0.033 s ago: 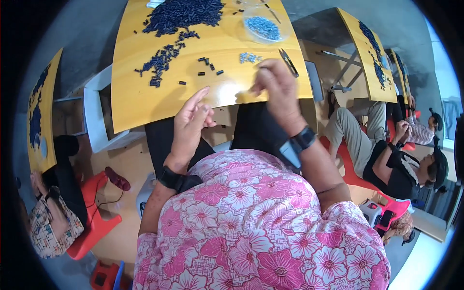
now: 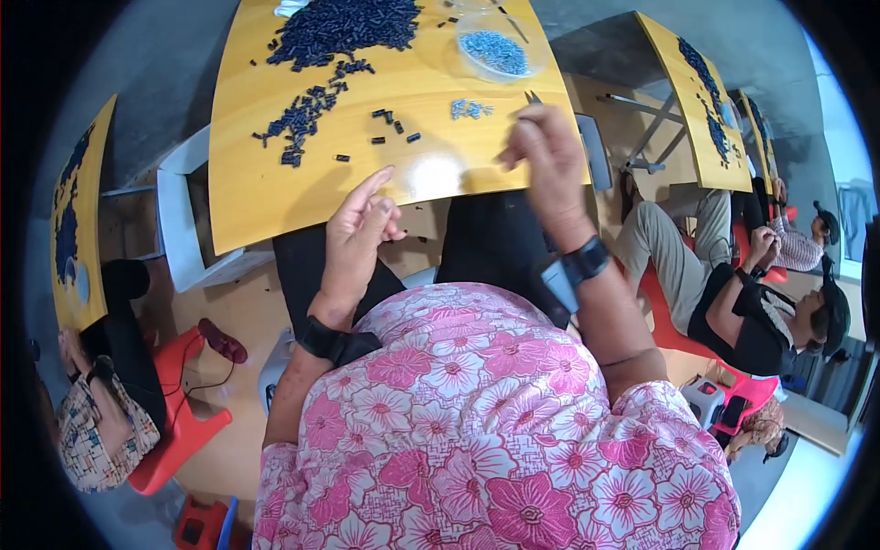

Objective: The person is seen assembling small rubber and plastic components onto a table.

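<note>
Tweezers are pinched by right hand over desk; left hand released. Dropped parts may be lost off the desk's edge.

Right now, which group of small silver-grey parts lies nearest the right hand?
The loose cluster of silver parts lying bare on the yellow table, just left of the right hand; the others sit in the clear dish.

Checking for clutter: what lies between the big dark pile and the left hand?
In the head view, scattered dark pieces on the yellow table lie between the pile and the left hand.
</note>
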Demonstrator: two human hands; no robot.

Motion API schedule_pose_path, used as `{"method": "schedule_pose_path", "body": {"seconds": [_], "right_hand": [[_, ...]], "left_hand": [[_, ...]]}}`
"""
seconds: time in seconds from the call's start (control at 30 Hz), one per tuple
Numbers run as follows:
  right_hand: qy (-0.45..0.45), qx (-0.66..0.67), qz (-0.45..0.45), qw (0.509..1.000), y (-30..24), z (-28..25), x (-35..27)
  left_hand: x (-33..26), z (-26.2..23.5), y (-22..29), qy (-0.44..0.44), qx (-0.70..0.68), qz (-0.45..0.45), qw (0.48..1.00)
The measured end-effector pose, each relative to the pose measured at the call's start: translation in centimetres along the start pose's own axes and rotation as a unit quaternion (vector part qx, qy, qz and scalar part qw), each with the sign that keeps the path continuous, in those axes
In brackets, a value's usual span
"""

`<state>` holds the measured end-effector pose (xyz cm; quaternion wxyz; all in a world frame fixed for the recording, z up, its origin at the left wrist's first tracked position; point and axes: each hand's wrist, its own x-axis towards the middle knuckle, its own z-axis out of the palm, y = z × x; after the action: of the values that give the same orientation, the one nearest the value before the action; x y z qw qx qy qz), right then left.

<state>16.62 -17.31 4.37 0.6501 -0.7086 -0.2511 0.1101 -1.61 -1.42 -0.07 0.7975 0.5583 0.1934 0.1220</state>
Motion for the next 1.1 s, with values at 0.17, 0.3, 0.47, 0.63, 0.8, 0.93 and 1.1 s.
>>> {"method": "schedule_pose_path", "body": {"seconds": [0.17,0.3,0.47,0.63,0.8,0.93,1.1], "right_hand": [[0.167,-0.167,-0.059,0.970,2.8,-10.5,1.3],[0.139,-0.389,-0.058,0.909,11.6,-18.5,-0.5],[0.150,-0.374,0.044,0.914,11.7,-18.1,-1.8],[0.163,-0.235,-0.018,0.958,6.7,-13.2,0.9],[0.038,-0.148,-0.039,0.987,2.3,-3.8,3.3],[-0.072,-0.237,-0.093,0.964,0.9,3.0,4.8],[-0.196,-0.158,-0.058,0.966,2.9,8.4,5.1]], "left_hand": [[0.4,-0.3,-0.5,-0.021,0.022,0.006,1.000],[0.4,0.5,-0.4,0.003,0.042,-0.022,0.999],[0.5,0.2,-1.1,0.004,0.040,-0.008,0.999],[0.3,-0.2,-0.9,0.005,0.052,0.000,0.999],[1.0,-0.4,0.1,0.024,0.085,0.043,0.995],[1.6,-1.4,0.7,0.034,0.213,0.113,0.970],[1.7,-2.4,0.7,0.040,0.218,0.144,0.965]]}}
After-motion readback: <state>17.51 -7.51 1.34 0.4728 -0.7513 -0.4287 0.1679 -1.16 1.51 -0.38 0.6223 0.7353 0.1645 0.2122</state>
